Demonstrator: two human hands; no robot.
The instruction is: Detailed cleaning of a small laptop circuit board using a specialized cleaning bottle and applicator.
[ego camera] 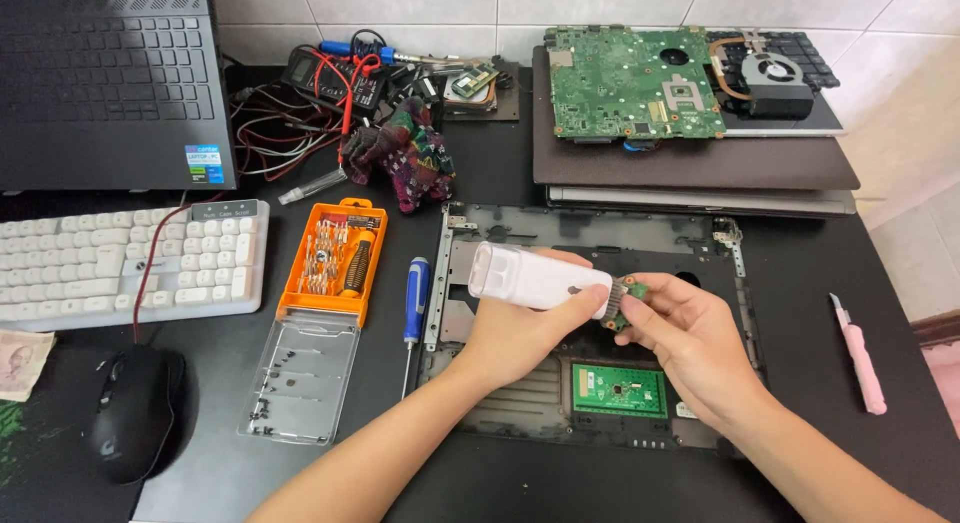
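Hands over opened laptop shell (590, 233) on desk (560, 483). Left hand (520, 328), fingers clamped on white brush tool (540, 279), pressing tip to small green board (622, 301), pinched in right hand (690, 343). Motherboard (630, 83) already out; cleaning underway, reassembly pending.

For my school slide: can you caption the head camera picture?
Left hand holds a white brush tool against a small green circuit board pinched in the right hand.
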